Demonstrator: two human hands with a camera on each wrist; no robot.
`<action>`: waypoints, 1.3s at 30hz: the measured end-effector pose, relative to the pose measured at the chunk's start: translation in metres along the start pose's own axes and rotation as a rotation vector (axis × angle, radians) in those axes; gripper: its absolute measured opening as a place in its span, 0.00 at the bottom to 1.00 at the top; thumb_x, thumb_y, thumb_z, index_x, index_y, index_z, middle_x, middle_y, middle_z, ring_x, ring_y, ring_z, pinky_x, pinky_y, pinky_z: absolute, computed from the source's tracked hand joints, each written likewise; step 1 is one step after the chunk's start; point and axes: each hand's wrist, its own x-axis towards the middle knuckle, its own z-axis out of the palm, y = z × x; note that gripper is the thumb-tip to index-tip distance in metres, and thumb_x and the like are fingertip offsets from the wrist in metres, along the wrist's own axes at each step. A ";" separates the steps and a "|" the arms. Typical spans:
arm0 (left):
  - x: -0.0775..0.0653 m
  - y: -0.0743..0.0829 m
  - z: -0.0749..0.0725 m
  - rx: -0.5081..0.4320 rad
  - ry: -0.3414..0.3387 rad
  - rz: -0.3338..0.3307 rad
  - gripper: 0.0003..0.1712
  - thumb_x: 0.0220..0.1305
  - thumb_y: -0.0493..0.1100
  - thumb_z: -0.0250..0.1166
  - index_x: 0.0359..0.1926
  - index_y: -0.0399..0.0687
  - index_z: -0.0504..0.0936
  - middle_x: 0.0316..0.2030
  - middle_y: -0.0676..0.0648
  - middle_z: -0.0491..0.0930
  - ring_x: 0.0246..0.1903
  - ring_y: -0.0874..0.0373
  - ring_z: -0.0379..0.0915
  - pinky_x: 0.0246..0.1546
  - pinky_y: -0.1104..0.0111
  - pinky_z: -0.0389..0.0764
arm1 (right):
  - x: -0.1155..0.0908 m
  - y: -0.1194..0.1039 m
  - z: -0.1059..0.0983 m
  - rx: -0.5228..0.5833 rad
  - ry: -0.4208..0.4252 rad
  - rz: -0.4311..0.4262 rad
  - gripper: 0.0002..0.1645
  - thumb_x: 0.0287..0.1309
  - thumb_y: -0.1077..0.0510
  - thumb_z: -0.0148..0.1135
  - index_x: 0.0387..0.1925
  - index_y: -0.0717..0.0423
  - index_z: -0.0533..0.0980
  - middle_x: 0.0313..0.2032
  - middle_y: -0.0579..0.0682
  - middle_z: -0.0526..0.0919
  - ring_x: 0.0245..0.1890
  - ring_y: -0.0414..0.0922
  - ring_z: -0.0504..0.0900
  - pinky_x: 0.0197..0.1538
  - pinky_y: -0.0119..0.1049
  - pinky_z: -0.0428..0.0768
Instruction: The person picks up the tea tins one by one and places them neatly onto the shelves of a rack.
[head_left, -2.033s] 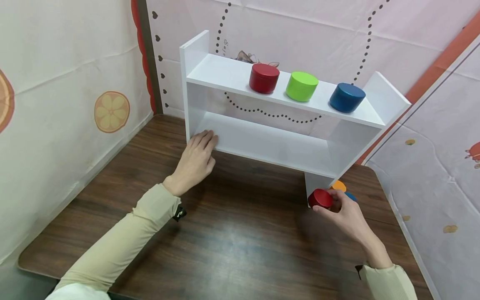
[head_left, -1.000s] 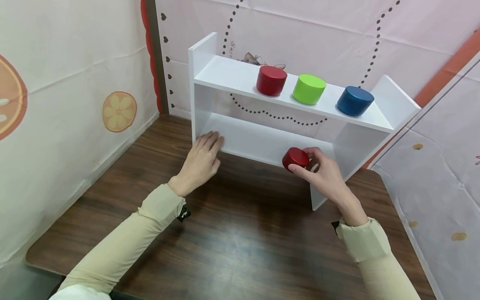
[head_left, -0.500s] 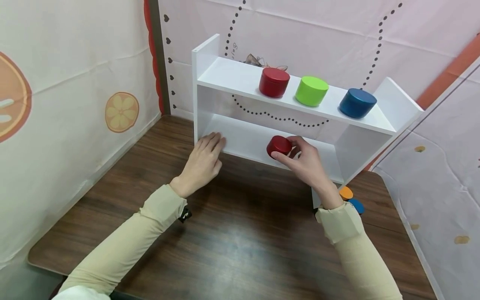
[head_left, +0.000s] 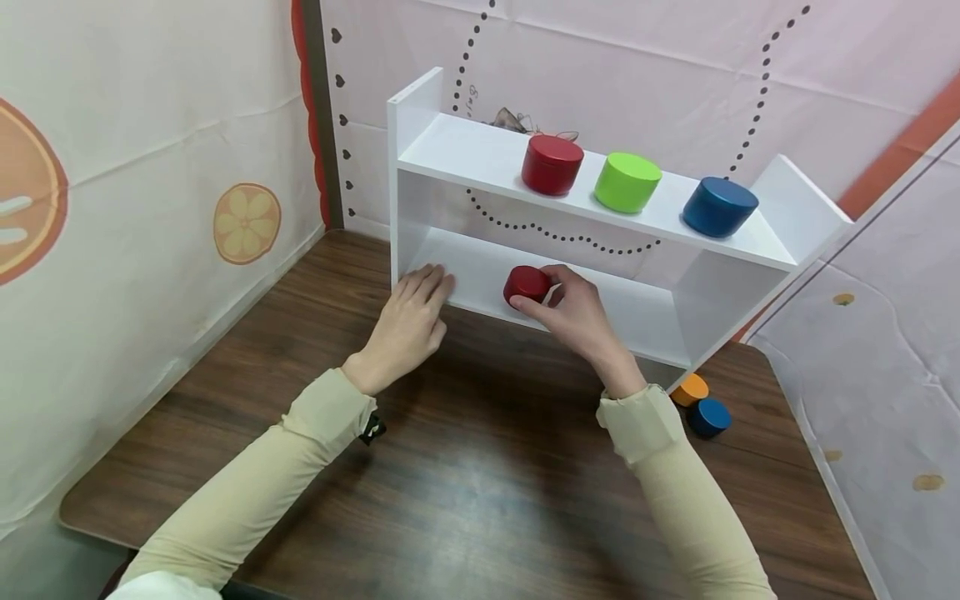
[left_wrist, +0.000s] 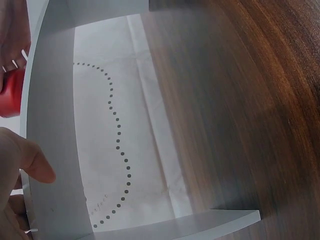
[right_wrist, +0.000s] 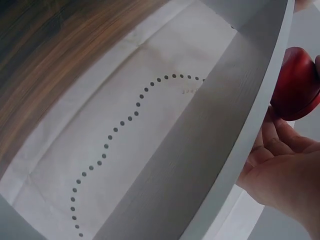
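In the head view my right hand [head_left: 573, 312] pinches a small red round tin [head_left: 527, 284] between thumb and fingers, at the middle of the white shelf's [head_left: 637, 321] lower board. Whether the tin touches the board I cannot tell. The right wrist view also has the red tin [right_wrist: 295, 85], at the board's front edge. At the left end of that board my left hand [head_left: 405, 321] grips its front edge; in the left wrist view the thumb [left_wrist: 37, 162] lies against the underside, with the fingers on the upper side.
Along the top board stand another red tin [head_left: 552, 165], a lime green tin [head_left: 628, 182] and a blue tin [head_left: 720, 207]. An orange tin [head_left: 690, 389] and a second blue tin [head_left: 708, 417] sit on the brown table [head_left: 450, 500], by the shelf's right leg. Printed cloth walls surround it.
My right hand has carried the red tin from beside the shelf's right leg up and leftward to the lower board's middle. The left hand keeps its place. The view has shifted slightly.
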 end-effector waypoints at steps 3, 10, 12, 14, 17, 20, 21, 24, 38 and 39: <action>0.000 0.000 0.000 0.004 0.004 0.001 0.28 0.51 0.34 0.55 0.57 0.33 0.70 0.59 0.34 0.67 0.62 0.42 0.60 0.64 0.52 0.58 | 0.002 -0.001 0.003 -0.006 -0.003 0.000 0.30 0.45 0.43 0.68 0.48 0.54 0.73 0.38 0.47 0.78 0.30 0.47 0.74 0.32 0.36 0.75; 0.000 0.001 0.000 0.004 0.008 0.004 0.28 0.51 0.33 0.55 0.57 0.33 0.70 0.59 0.34 0.68 0.61 0.42 0.60 0.64 0.52 0.58 | 0.004 -0.002 0.008 -0.041 -0.027 0.011 0.31 0.45 0.42 0.68 0.48 0.52 0.72 0.37 0.45 0.78 0.29 0.45 0.74 0.31 0.35 0.76; 0.001 0.001 0.000 0.003 0.007 0.004 0.28 0.51 0.33 0.55 0.57 0.33 0.70 0.59 0.34 0.68 0.61 0.42 0.60 0.64 0.52 0.58 | 0.004 -0.002 0.009 -0.062 -0.031 0.005 0.31 0.45 0.41 0.67 0.48 0.52 0.72 0.38 0.45 0.78 0.30 0.45 0.74 0.32 0.35 0.76; 0.001 0.001 0.000 0.005 0.006 0.003 0.28 0.51 0.33 0.55 0.57 0.33 0.70 0.59 0.34 0.68 0.61 0.42 0.60 0.64 0.52 0.58 | 0.004 -0.002 0.009 -0.081 -0.033 0.001 0.32 0.45 0.41 0.67 0.49 0.53 0.72 0.38 0.46 0.78 0.30 0.45 0.73 0.32 0.35 0.76; 0.001 0.001 0.000 0.005 0.004 0.000 0.29 0.51 0.33 0.55 0.57 0.33 0.70 0.59 0.34 0.68 0.61 0.42 0.60 0.64 0.53 0.58 | 0.003 -0.003 0.007 -0.104 -0.036 0.003 0.34 0.44 0.40 0.67 0.50 0.53 0.72 0.41 0.46 0.78 0.33 0.44 0.73 0.34 0.35 0.76; 0.001 0.001 0.001 0.003 0.002 0.000 0.29 0.51 0.34 0.55 0.57 0.33 0.70 0.59 0.34 0.68 0.61 0.42 0.60 0.64 0.52 0.58 | -0.002 -0.003 0.002 -0.109 -0.018 0.014 0.37 0.44 0.38 0.66 0.53 0.53 0.71 0.44 0.48 0.77 0.36 0.45 0.73 0.37 0.37 0.76; 0.001 0.001 0.001 0.002 0.001 0.000 0.29 0.51 0.33 0.55 0.57 0.33 0.70 0.59 0.34 0.68 0.61 0.42 0.60 0.64 0.52 0.58 | -0.005 -0.003 0.000 -0.109 -0.007 0.016 0.38 0.44 0.38 0.66 0.54 0.53 0.70 0.44 0.49 0.77 0.37 0.45 0.73 0.37 0.37 0.76; 0.000 0.000 0.001 0.002 0.003 0.001 0.28 0.51 0.34 0.55 0.57 0.33 0.70 0.59 0.34 0.68 0.61 0.42 0.60 0.64 0.52 0.58 | -0.015 0.000 -0.009 -0.091 0.033 -0.002 0.37 0.46 0.39 0.65 0.55 0.54 0.70 0.44 0.51 0.77 0.38 0.46 0.73 0.38 0.39 0.74; 0.001 0.001 0.002 -0.013 0.019 0.004 0.28 0.50 0.33 0.55 0.57 0.33 0.71 0.59 0.34 0.68 0.61 0.41 0.60 0.63 0.52 0.59 | -0.092 0.050 -0.054 -0.125 0.387 -0.156 0.15 0.48 0.59 0.67 0.39 0.61 0.79 0.28 0.51 0.82 0.20 0.37 0.71 0.22 0.25 0.67; 0.001 0.000 0.001 -0.017 0.023 0.003 0.28 0.50 0.33 0.55 0.57 0.33 0.71 0.59 0.34 0.68 0.61 0.41 0.60 0.63 0.52 0.59 | -0.099 0.050 -0.057 -0.127 0.429 -0.162 0.13 0.47 0.62 0.68 0.37 0.62 0.79 0.26 0.52 0.81 0.19 0.35 0.70 0.22 0.23 0.66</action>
